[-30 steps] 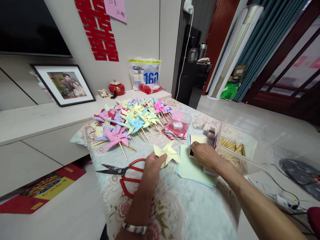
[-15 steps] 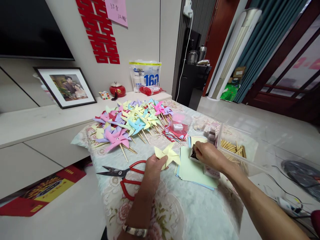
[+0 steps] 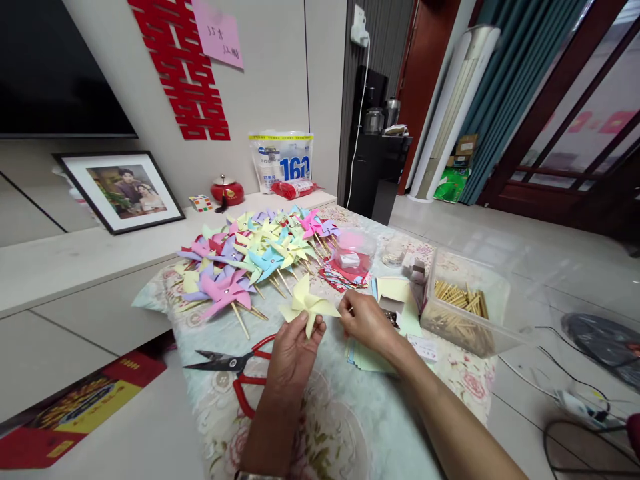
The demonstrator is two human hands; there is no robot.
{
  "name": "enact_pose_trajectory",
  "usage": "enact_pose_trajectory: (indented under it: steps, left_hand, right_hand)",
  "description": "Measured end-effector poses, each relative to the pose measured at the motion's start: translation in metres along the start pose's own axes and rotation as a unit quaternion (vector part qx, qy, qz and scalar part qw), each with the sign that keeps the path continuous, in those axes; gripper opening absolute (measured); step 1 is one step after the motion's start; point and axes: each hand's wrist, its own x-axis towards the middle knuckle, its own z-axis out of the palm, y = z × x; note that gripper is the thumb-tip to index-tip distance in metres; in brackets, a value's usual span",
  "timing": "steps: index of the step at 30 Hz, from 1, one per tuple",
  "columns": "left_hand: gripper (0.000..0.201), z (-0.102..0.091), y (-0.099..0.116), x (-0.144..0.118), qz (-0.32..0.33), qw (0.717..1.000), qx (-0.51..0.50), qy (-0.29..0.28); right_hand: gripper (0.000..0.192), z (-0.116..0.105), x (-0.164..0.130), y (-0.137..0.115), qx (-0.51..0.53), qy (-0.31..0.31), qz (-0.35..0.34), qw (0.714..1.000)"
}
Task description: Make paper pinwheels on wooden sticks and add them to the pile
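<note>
Left hand: the left hand (image 3: 295, 347) is raised just above the bench (image 3: 350, 427), fingers curled, pinching the lower edge of a yellow pinwheel (image 3: 306, 305).
Right hand: the right hand (image 3: 367, 321) is just right of the left hand, thumb and forefinger pressed together at the right-hand tip of the yellow pinwheel; whether a small part sits between the fingertips cannot be told.
Yellow pinwheel: folded paper, no stick visible, held between both hands and clear of the bench surface.
Scissors: red-handled scissors (image 3: 235, 373) lie flat on the bench just left of the left wrist, blades pointing away to the left.
Paper stack: pastel paper sheets (image 3: 367, 357) lie under and right of the right hand.
Small box: a small open box (image 3: 393, 310) rests on the paper sheets just beyond the right hand, contents too small to tell.
Stick container: a clear plastic tub (image 3: 463, 310) of wooden sticks stands right of the right hand, near the small box.
Finished pile: stick-mounted pinwheels (image 3: 250, 257) in pink, purple, blue and yellow lie in a heap beyond the left hand.
Lidded cup: a clear container (image 3: 353, 250) with pink contents stands beyond both hands, beside the heap.
</note>
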Motion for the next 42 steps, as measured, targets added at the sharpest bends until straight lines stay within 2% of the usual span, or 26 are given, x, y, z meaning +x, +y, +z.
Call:
enact_pose_trajectory:
  steps: [5, 11, 15, 20, 23, 29, 36, 42]
  left_hand:
    - [0.024, 0.005, -0.002, -0.003, 0.020, 0.998, 0.048, -0.036]
    - [0.027, 0.015, -0.005, -0.012, 0.026, 0.988, 0.143, -0.046]
    - [0.031, 0.017, -0.005, -0.014, 0.036, 0.983, 0.178, -0.040]
    - [0.028, 0.013, -0.006, -0.013, 0.027, 0.986, 0.159, -0.043]
    - [0.025, 0.011, -0.006, -0.013, 0.027, 0.984, 0.166, -0.059]
    - [0.028, 0.011, -0.006, -0.011, 0.009, 0.991, 0.125, -0.055]
    - [0.022, 0.004, -0.005, -0.010, 0.015, 0.990, 0.124, -0.071]
    - [0.024, 0.003, -0.003, -0.010, 0.011, 0.991, 0.128, -0.048]
  right_hand:
    - [0.010, 0.025, 0.001, 0.007, 0.035, 0.048, -0.020, 0.998]
    - [0.010, 0.035, -0.009, 0.017, -0.007, 0.074, -0.047, 0.996]
    - [0.010, 0.035, -0.012, 0.017, -0.016, 0.068, -0.057, 0.996]
    - [0.012, 0.033, -0.012, 0.019, 0.007, 0.061, -0.096, 0.994]
    - [0.010, 0.031, -0.012, 0.022, 0.030, 0.058, -0.094, 0.993]
    - [0.012, 0.026, -0.009, 0.022, 0.087, 0.043, -0.124, 0.988]
    - [0.010, 0.021, -0.011, 0.022, 0.242, 0.000, -0.059, 0.969]
    - [0.015, 0.020, -0.009, 0.026, 0.177, 0.055, -0.126, 0.974]
